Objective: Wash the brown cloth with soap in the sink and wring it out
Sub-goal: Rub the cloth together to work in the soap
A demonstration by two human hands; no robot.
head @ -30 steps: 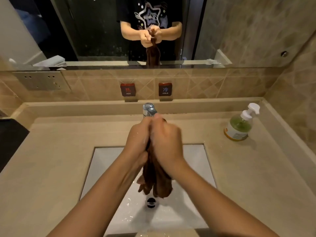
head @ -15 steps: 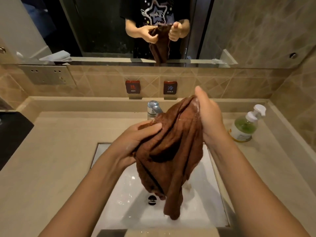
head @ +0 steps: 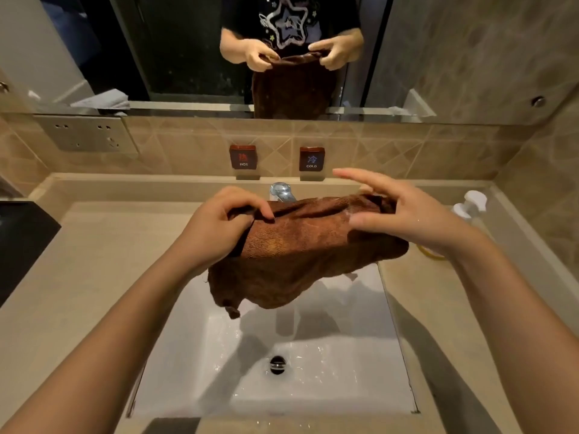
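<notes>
The brown cloth (head: 300,245) hangs spread out wide above the white sink (head: 360,389), its lower edge sagging toward the basin. My left hand (head: 216,227) grips the cloth's upper left edge, fingers curled over it. My right hand (head: 407,214) holds the upper right end, thumb lying on the cloth and index finger stretched out above it. The mirror shows both hands pinching the top edge. Water glistens around the drain (head: 277,364). The soap pump bottle (head: 470,203) stands on the counter at the right, partly hidden behind my right hand.
The chrome faucet (head: 282,192) rises just behind the cloth. Hot (head: 243,157) and cold (head: 311,159) buttons sit on the tiled wall above it. A socket panel (head: 87,134) is at the left, and a dark surface (head: 22,242) borders the beige counter (head: 94,277).
The cloth was bunched and twisted between both hands over the sink. My hands have moved apart and raised it, and it now hangs unfolded between them.
</notes>
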